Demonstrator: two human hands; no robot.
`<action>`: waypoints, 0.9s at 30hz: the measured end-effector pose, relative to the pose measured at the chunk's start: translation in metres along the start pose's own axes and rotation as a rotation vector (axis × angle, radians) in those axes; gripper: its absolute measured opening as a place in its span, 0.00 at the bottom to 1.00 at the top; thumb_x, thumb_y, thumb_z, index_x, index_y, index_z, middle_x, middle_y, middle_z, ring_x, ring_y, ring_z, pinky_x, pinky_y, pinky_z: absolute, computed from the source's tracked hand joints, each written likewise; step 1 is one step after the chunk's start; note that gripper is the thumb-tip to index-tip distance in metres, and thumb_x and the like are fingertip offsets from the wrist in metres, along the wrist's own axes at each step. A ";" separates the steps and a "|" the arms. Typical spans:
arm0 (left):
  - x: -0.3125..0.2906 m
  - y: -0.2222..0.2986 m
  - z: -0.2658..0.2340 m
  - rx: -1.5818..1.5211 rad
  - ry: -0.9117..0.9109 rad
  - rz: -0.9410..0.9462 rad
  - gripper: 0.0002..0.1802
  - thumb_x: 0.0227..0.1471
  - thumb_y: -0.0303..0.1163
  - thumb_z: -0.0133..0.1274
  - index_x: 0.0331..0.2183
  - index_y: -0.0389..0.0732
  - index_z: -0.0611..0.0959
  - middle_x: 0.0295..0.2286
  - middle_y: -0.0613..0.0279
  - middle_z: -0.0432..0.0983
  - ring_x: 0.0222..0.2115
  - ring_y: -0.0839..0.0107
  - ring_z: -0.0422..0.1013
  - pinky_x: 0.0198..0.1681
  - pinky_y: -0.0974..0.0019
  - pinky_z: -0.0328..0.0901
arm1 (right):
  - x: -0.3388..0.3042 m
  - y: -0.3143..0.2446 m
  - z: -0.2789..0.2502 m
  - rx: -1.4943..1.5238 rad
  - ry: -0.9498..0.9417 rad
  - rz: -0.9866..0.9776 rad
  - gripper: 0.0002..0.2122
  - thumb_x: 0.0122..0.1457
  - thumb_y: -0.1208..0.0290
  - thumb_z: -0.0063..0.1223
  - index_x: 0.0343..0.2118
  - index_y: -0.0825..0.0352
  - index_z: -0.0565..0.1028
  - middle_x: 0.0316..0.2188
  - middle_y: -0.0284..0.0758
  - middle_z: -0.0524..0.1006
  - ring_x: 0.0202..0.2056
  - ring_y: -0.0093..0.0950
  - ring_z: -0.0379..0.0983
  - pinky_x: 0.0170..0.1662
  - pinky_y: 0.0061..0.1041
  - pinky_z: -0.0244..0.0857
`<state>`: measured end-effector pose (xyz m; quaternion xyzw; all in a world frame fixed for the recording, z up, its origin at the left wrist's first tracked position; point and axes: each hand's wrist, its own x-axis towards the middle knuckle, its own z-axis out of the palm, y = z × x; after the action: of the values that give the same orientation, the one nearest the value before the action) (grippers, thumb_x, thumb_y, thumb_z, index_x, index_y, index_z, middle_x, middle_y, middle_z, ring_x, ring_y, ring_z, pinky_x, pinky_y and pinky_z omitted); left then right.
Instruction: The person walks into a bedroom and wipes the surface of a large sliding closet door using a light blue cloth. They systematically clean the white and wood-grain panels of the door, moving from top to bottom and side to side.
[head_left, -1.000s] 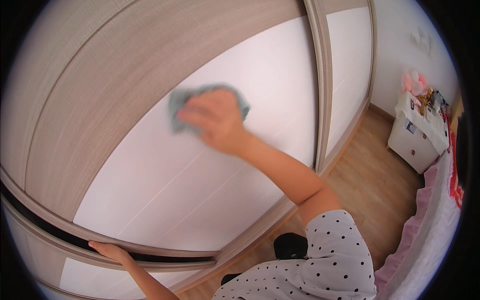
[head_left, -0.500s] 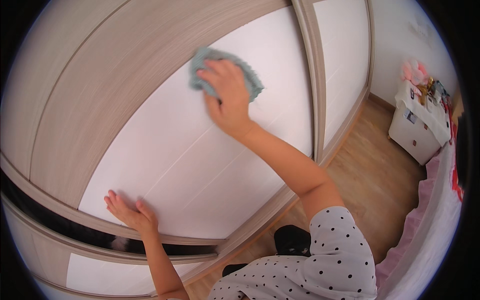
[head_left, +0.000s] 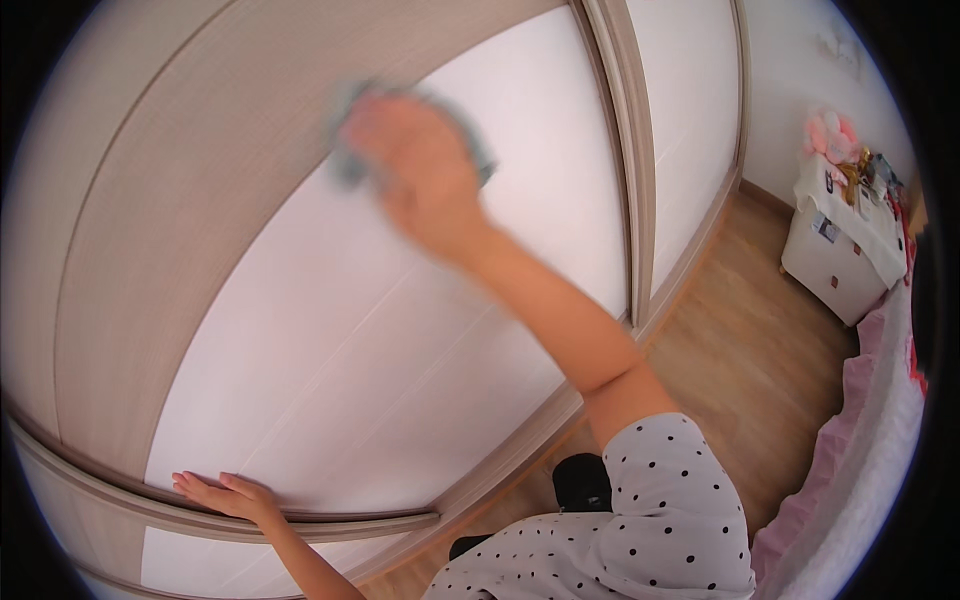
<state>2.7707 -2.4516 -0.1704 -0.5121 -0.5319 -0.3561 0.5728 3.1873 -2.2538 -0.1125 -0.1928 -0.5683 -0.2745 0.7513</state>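
Note:
My right hand (head_left: 425, 170), smeared by motion, presses a grey-green cleaning cloth (head_left: 474, 140) to the upper part of a sliding wardrobe door. The cloth lies across the edge between the door's white panel (head_left: 400, 350) and its wood-grain band (head_left: 230, 160). Most of the cloth is hidden under the palm and fingers. Low on the same door, at the lower left, my left hand (head_left: 228, 496) rests with its fingers stretched out, touching the panel near the door's frame (head_left: 370, 528). That hand holds nothing.
A second white door panel (head_left: 685, 120) stands beyond the upright frame (head_left: 625, 170). Wooden floor (head_left: 750, 350) runs along the wardrobe. A white cabinet (head_left: 835, 265) with a pink plush item (head_left: 832, 135) and small things on top is at the far right, near a bed with a pink skirt (head_left: 815, 470).
The door has slid toward the lower left, and the dark gap beside its frame has closed. My left hand moved down-left with it. My right hand and the cloth shifted left.

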 end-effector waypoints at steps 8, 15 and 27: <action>-0.003 -0.015 0.007 -0.061 0.012 -0.011 0.29 0.62 0.42 0.34 0.56 0.30 0.59 0.59 0.41 0.48 0.61 0.47 0.44 0.62 0.48 0.43 | 0.023 0.119 -0.053 -0.370 0.235 0.362 0.19 0.52 0.80 0.46 0.49 0.72 0.66 0.46 0.48 0.70 0.48 0.44 0.66 0.53 0.35 0.58; -0.003 -0.012 0.008 -0.003 0.032 -0.016 0.27 0.61 0.39 0.35 0.56 0.30 0.61 0.58 0.42 0.51 0.60 0.47 0.46 0.62 0.50 0.43 | -0.083 0.082 -0.061 -0.292 0.181 0.532 0.19 0.55 0.79 0.44 0.52 0.71 0.65 0.52 0.48 0.66 0.54 0.46 0.60 0.58 0.37 0.52; -0.001 -0.012 0.009 -0.054 0.040 -0.001 0.27 0.61 0.38 0.34 0.56 0.30 0.60 0.58 0.42 0.50 0.60 0.49 0.46 0.62 0.51 0.45 | -0.007 0.123 -0.063 -0.286 0.183 0.449 0.19 0.54 0.76 0.46 0.51 0.69 0.66 0.50 0.47 0.68 0.53 0.44 0.63 0.55 0.36 0.56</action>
<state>2.7569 -2.4461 -0.1698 -0.5199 -0.5107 -0.3805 0.5693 3.3108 -2.1953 -0.1343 -0.3922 -0.3967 -0.1950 0.8067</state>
